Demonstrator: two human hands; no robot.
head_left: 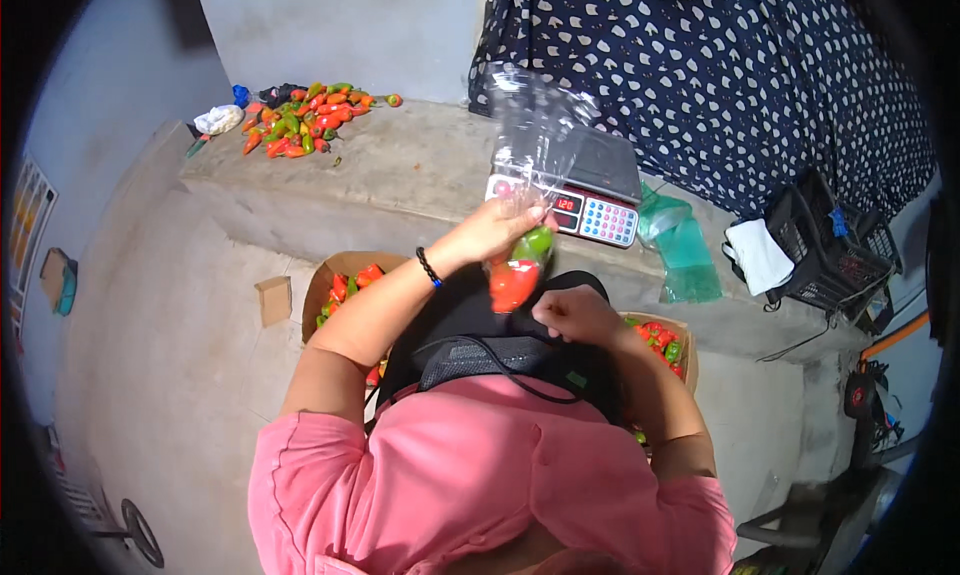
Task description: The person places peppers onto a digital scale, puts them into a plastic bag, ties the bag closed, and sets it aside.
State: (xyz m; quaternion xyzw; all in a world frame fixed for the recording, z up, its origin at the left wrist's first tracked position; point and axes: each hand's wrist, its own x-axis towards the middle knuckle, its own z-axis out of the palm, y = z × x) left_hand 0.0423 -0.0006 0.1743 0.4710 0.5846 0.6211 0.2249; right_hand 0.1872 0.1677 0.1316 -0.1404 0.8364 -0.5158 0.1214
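Observation:
My left hand (495, 231) grips a clear plastic bag (530, 125) around its middle, with the bag's loose upper part rising above my fingers. Red and green peppers (514, 283) hang in the bag's lower end, below the hand. Just to the right of the peppers, my right hand (578, 315) is closed with curled fingers; whatever they may hold is hidden. Behind the bag stands a digital scale (607, 222) with a lit red display and a keypad, and the bag partly covers it.
Loose peppers (310, 120) lie piled on the concrete ledge (400, 160) at the far left. Cardboard boxes of peppers (345, 285) flank my lap. Right of the scale are a green plastic bag (685, 250), a white cloth (758, 255) and black crates (830, 240).

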